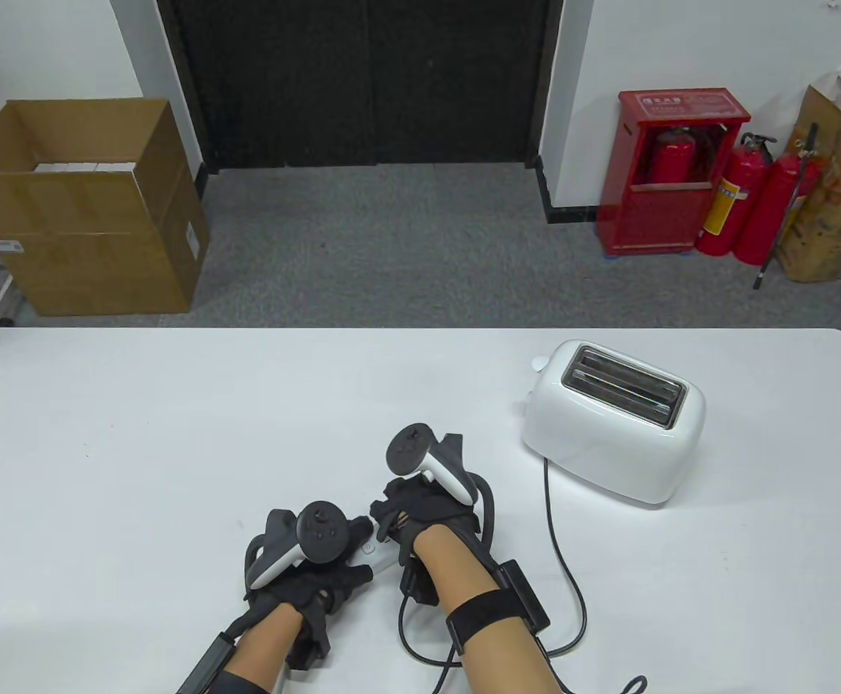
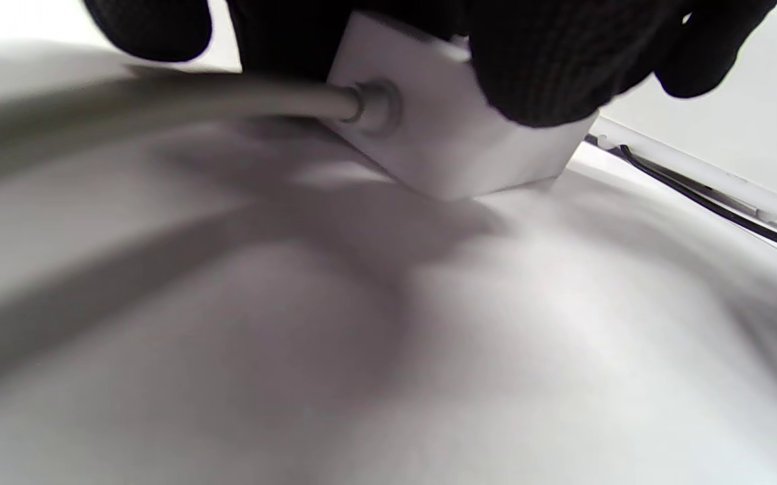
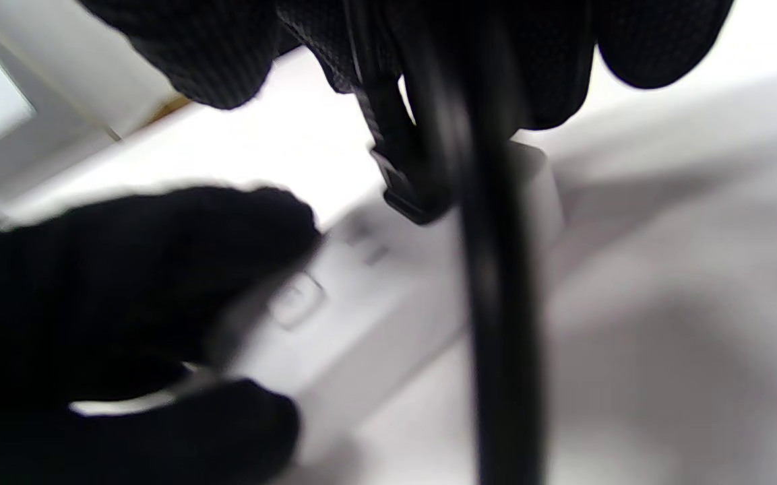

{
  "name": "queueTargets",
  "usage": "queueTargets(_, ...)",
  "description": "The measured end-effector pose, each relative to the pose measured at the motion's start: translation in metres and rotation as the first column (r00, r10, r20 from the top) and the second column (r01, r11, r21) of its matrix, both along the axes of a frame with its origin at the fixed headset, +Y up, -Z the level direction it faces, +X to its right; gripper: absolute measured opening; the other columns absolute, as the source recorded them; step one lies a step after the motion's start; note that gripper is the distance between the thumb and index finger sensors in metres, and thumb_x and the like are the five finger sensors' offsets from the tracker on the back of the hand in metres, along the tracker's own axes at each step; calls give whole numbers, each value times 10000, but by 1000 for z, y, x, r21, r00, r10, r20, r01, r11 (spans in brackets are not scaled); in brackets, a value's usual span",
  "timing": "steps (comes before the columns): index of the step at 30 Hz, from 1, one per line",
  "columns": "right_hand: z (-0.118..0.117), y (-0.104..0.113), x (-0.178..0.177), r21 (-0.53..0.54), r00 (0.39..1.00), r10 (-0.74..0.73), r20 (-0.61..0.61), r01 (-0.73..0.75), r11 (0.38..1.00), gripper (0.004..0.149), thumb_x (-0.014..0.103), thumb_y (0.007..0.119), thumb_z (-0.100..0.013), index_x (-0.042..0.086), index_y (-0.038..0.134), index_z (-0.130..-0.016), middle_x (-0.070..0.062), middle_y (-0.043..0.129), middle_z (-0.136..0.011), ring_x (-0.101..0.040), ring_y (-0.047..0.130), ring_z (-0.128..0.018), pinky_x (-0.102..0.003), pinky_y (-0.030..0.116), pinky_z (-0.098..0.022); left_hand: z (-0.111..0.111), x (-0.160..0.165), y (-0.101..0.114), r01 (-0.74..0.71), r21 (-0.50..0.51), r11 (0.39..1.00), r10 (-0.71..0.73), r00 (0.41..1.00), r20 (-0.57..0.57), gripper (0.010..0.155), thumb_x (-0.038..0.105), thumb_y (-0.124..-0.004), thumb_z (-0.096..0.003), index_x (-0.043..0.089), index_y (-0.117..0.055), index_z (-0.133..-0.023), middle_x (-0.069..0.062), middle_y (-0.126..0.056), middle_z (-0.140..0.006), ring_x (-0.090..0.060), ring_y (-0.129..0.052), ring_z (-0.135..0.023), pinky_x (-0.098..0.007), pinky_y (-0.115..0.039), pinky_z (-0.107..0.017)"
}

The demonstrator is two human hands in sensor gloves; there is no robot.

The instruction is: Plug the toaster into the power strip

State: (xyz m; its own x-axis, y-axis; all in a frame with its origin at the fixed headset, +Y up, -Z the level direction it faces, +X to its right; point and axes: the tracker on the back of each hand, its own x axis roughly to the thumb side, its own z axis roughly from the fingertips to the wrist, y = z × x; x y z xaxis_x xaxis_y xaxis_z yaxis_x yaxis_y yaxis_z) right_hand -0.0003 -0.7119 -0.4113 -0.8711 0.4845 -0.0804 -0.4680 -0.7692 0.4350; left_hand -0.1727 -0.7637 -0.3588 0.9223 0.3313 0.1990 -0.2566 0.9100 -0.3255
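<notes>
A white toaster (image 1: pixel 614 421) stands on the table's right side; its black cord (image 1: pixel 563 564) runs down and curves back toward my hands. A white power strip (image 1: pixel 367 549) lies between my hands, mostly hidden by them. My left hand (image 1: pixel 319 578) holds the strip; the left wrist view shows its fingers (image 2: pixel 536 60) over the strip's end (image 2: pixel 455 148) where a grey cable (image 2: pixel 226 101) enters. My right hand (image 1: pixel 413 517) grips the black plug (image 3: pixel 412 175) and holds it against the strip's top face (image 3: pixel 361 269). I cannot tell how deep the plug sits.
The white table (image 1: pixel 138 448) spreads wide to the left. On the floor beyond it stand a cardboard box (image 1: pixel 80 210) at the left and a red extinguisher cabinet (image 1: pixel 669 173) with extinguishers (image 1: pixel 760 202) at the right.
</notes>
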Motion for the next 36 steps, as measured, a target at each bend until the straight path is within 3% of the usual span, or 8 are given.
queueTargets(6, 22, 29, 26, 199, 997, -73, 35, 65, 978, 638, 479, 750, -434, 177, 656, -988, -158, 754, -968, -481, 618, -930, -711, 544, -597, -2, -4, 8, 36, -65, 997, -34, 999, 34, 750, 499, -780, -455, 318, -440, -1099, -38, -587, -1156, -319, -685, -1037, -608, -607, -704)
queueTargets(12, 48, 49, 57, 437, 997, 59, 44, -73, 896, 629, 465, 765, -431, 191, 665, -989, -123, 649, -1069, -443, 419, -1039, -750, 389, -652, 7, -32, 60, 53, 174, 983, -45, 998, -51, 723, 520, -753, -466, 293, -487, -1099, -49, -559, -1173, -339, -617, -1086, -641, -558, -721)
queueTargets(18, 67, 44, 69, 547, 994, 104, 27, -102, 831, 662, 473, 776, -425, 248, 607, -1024, -72, 495, -1157, -360, 181, -1081, -755, 206, -663, 20, -54, 92, 98, 362, 927, -63, 992, -108, 774, 608, -683, -458, 320, -406, -1121, -35, -425, -1224, -353, -408, -1155, -708, -404, -728)
queueTargets(21, 71, 35, 70, 546, 990, 143, 9, -125, 828, 701, 502, 767, -422, 292, 539, -1051, -51, 409, -1186, -331, 91, -1074, -745, 144, -655, 22, -59, 87, 145, 383, 912, -112, 988, -107, 819, 643, -661, -449, 322, -335, -1128, -43, -328, -1236, -383, -289, -1151, -736, -331, -703)
queueTargets(25, 73, 14, 73, 517, 982, 188, 16, -169, 839, 738, 536, 748, -418, 326, 467, -1068, -29, 311, -1203, -312, 15, -1056, -734, 99, -643, 25, -64, 63, 184, 368, 912, -154, 982, -108, 871, 687, -623, -435, 328, -239, -1130, -48, -205, -1236, -399, -162, -1136, -755, -247, -675)
queueTargets(28, 74, -3, 76, 523, 984, 177, 5, -153, 839, 749, 546, 742, -416, 334, 449, -1071, -27, 278, -1204, -311, 2, -1047, -732, 93, -633, 26, -65, 52, 230, 303, 925, -209, 973, -100, 899, 706, -596, -426, 328, -172, -1124, -56, -128, -1228, -407, -92, -1121, -763, -190, -657)
queueTargets(30, 74, -6, 79, 476, 977, 211, 14, -192, 858, 759, 559, 729, -418, 354, 408, -1075, -9, 237, -1205, -299, -27, -1042, -726, 76, -633, 26, -65, 48, 244, 315, 917, -227, 970, -91, 904, 713, -589, -422, 327, -166, -1122, -59, -123, -1225, -410, -92, -1118, -764, -190, -652)
queueTargets(36, 76, -9, 83, 478, 985, 175, 4, -156, 864, 766, 565, 722, -417, 357, 392, -1076, -9, 213, -1204, -292, -44, -1034, -721, 62, -626, 28, -61, 43, 252, 313, 916, -238, 968, -84, 917, 722, -572, -417, 325, -132, -1116, -61, -100, -1220, -411, -75, -1113, -766, -176, -644)
